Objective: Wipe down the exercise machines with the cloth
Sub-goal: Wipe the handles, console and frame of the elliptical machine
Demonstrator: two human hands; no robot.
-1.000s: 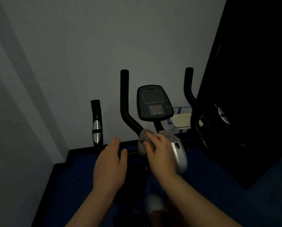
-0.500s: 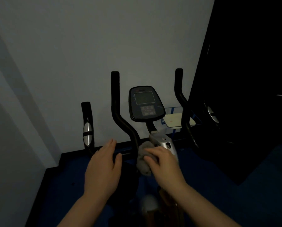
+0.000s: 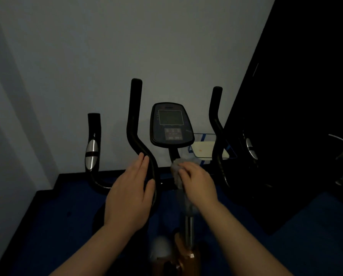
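Two hands: left [image 3: 129,193] flat-fingered against handlebar [image 3: 135,124], right [image 3: 199,181] fingers around cloth [image 3: 176,169].

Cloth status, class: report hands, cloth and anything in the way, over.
Right hand grips cloth on the post below the console. Left hand open against left handlebar. Nothing blocking the post.

I could read nothing. The console [image 3: 171,124] on my exercise bike had a grey screen and a block of buttons below it, but the room was dim and any lettering on them was too blurred and small for me to make out.
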